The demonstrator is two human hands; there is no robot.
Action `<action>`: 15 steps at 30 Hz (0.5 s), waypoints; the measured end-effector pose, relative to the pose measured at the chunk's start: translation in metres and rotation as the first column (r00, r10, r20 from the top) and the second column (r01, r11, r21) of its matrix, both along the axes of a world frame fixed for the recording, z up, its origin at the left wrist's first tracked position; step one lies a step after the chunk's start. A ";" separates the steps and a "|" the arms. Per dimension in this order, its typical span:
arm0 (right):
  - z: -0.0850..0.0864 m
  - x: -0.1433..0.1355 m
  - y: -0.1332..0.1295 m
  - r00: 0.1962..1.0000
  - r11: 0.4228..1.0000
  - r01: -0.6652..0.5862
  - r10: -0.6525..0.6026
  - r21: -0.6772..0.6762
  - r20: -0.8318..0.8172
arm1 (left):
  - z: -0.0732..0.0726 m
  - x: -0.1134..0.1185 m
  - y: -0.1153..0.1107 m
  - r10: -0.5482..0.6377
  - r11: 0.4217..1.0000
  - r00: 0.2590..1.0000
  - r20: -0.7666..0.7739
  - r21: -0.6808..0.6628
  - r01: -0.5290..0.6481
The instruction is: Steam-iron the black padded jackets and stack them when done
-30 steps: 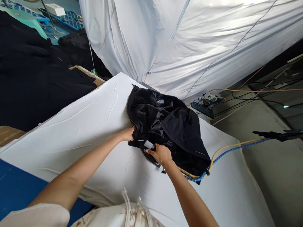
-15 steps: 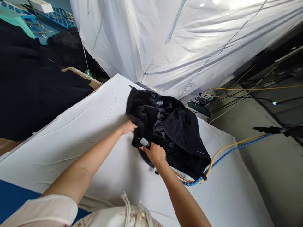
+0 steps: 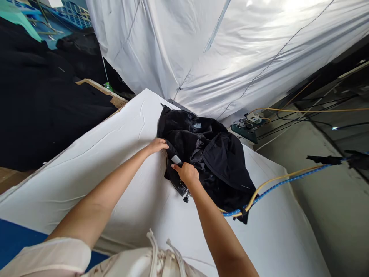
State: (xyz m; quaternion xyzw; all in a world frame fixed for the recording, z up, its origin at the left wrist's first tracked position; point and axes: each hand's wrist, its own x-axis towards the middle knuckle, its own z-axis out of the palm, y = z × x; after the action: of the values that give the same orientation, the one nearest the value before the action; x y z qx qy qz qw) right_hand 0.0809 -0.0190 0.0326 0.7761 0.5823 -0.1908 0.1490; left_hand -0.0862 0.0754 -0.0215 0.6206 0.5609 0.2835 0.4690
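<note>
A black jacket lies crumpled on the white-covered table, with a small label showing near its collar. My left hand pinches the jacket's left edge between thumb and fingers. My right hand is wrapped round the black handle of a steam iron, which has a light grey top piece. The iron rests over the jacket's near left edge, close to my left hand. Its soleplate is hidden from this angle. A blue hose and a yellow cable run from it to the right.
Behind the table hangs a white sheet. A dark green device with a white box stands past the far right edge. Dark fabric is heaped at left beside a cardboard edge. The hose crosses over the table's right side.
The iron in my right hand has moved a little away from me, toward my left hand, along the jacket edge. The hose and cable have shifted with it. My left hand has lifted slightly farther up.
</note>
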 end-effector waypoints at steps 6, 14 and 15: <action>0.001 -0.005 0.005 0.999 0.999 0.012 -0.014 -0.044 -0.038 | 0.011 -0.013 0.001 0.141 0.987 0.990 -0.030 0.083 -0.138; 0.004 0.008 -0.026 0.999 0.999 0.034 -0.034 -0.013 0.009 | 0.015 -0.028 -0.021 0.093 0.968 0.995 0.021 -0.236 -0.086; 0.005 0.009 -0.033 0.999 1.000 0.030 -0.030 -0.006 0.013 | 0.013 -0.026 -0.024 0.076 0.943 0.995 0.061 -0.327 -0.052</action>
State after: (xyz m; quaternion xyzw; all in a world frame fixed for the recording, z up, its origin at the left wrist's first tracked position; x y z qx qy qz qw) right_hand 0.0897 -0.0517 0.0373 0.7855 0.5691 -0.1896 0.1522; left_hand -0.1118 0.0515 -0.0083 0.5053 0.6023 0.2249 0.5756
